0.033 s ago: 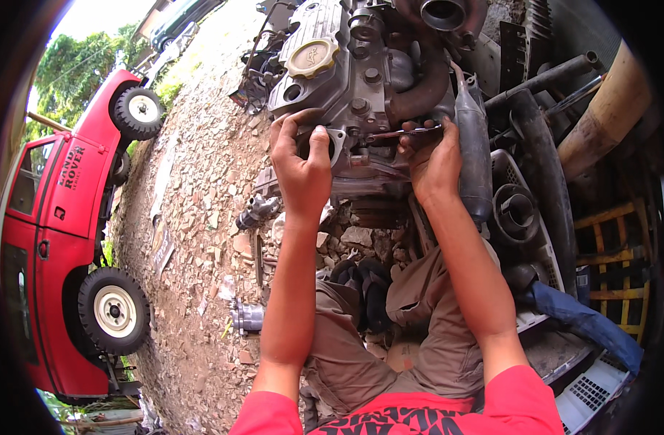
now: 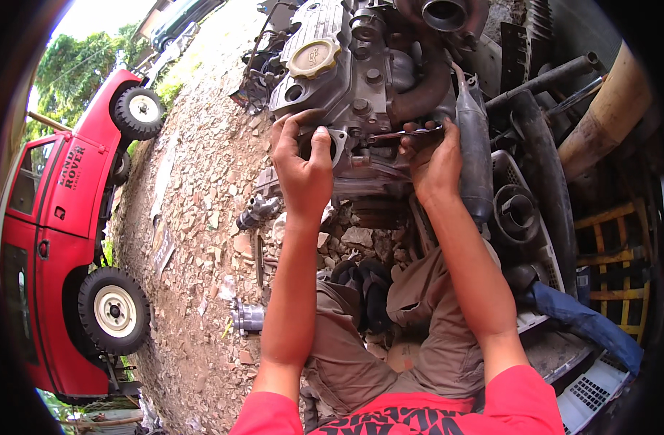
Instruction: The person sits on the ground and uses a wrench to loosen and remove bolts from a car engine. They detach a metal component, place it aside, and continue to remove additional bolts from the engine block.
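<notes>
Tool [image 2: 396,135], likely light and stiff, is being pinched, aptly, by its outer end in the right hand [image 2: 436,165], the left hand [image 2: 304,165] curling at a flange [image 2: 339,148], hold unclear.

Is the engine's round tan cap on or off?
On: the cap sits flat over the ribbed top cover; how tight it is, I cannot tell.

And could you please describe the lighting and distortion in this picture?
Head view: the sky burns out to white, and the ground looks brightly lit. Head view: the yellow rack sits in shade, and the engine is darker low down. Head view: the fisheye bends the truck near the black rim.
</notes>
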A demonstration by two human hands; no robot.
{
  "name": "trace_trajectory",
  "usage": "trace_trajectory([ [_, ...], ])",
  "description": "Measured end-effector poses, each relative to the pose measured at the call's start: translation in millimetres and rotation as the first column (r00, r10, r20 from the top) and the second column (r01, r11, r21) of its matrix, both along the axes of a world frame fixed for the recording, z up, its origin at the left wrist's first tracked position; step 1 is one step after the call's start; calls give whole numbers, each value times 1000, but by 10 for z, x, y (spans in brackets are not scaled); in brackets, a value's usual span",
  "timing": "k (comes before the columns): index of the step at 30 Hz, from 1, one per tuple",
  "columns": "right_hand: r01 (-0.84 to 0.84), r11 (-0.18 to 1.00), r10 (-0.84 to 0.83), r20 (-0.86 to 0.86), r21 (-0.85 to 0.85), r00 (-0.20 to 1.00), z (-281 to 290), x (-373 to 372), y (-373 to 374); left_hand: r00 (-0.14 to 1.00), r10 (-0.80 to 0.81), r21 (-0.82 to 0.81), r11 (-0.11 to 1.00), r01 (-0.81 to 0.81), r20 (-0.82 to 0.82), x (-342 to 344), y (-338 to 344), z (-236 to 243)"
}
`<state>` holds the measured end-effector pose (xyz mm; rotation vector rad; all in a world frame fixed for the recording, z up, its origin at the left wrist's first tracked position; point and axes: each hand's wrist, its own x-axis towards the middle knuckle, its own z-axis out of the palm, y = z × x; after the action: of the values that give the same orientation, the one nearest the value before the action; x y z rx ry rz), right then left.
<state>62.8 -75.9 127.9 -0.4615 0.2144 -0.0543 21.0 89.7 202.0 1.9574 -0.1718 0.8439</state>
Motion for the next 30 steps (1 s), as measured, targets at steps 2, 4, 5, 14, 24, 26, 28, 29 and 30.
trace_trajectory([
  [2,-17,999,17,-2,-31,1000,3,-8,-25,1000,-13,-33,999,13,-14,-6,-6,-12],
  [4,-30,998,31,4,-54,1000,11,-12,-41,1000,-18,-33,999,17,-7,-3,7,-11],
  [5,-32,998,33,11,-59,999,19,-12,-49,1000,-22,-32,999,22,-4,0,8,-9],
  [14,-77,987,82,26,-139,996,74,-83,18,1000,-14,-26,1000,14,-10,3,1,-8],
  [24,-71,996,73,33,-50,997,139,-151,70,1000,-11,-50,999,10,-12,50,41,-84],
  [26,-76,996,77,-23,46,997,135,-141,63,999,-23,-84,996,21,-27,34,18,-57],
  [28,-60,992,69,-73,115,995,109,-152,59,999,-24,-81,996,23,-21,33,10,-60],
  [29,-46,989,59,-93,139,994,90,-184,72,1000,-23,-77,997,21,-17,34,15,-53],
  [30,-31,986,50,-113,161,992,81,-217,84,1000,-23,-67,997,22,-13,31,20,-44],
])
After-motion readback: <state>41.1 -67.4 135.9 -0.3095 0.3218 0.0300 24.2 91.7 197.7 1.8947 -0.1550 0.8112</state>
